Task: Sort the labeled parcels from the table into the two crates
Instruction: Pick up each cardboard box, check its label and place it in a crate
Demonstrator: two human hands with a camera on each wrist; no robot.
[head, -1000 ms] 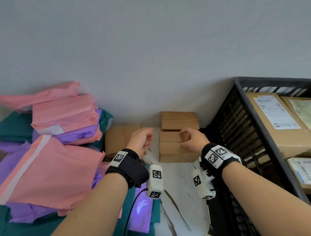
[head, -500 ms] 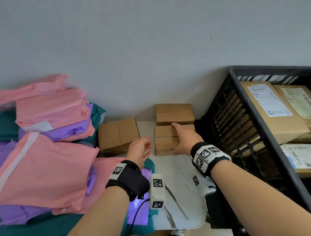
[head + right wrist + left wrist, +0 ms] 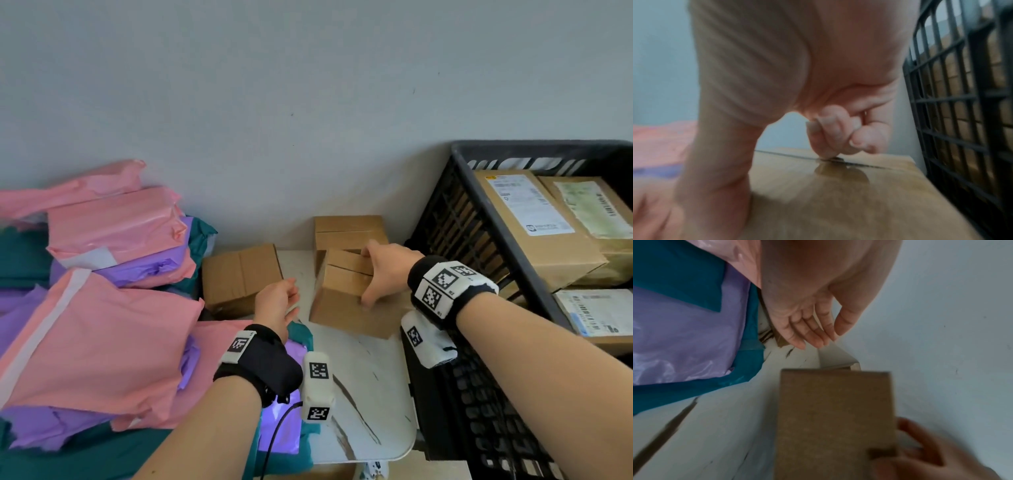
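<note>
A small plain cardboard box (image 3: pixel 342 284) sits tilted on the white marbled table (image 3: pixel 370 394), its far edge raised. My right hand (image 3: pixel 380 270) grips it from the right, fingers over the top seam and thumb on the near side. In the right wrist view the fingertips (image 3: pixel 830 146) curl onto the box top (image 3: pixel 838 194). My left hand (image 3: pixel 277 301) hovers open just left of the box, not touching it; the left wrist view shows its relaxed fingers (image 3: pixel 813 331) above the box (image 3: pixel 834 418). No label shows on this box.
A second brown box (image 3: pixel 346 229) stands behind against the wall, a third (image 3: pixel 239 277) to the left. Pink, purple and teal mailer bags (image 3: pixel 96 335) pile up on the left. A black crate (image 3: pixel 455 219) on the right holds labeled boxes (image 3: pixel 527 219).
My right hand has closed on the front box and tipped it up off the stack line. My left hand has drawn back toward me and opened.
</note>
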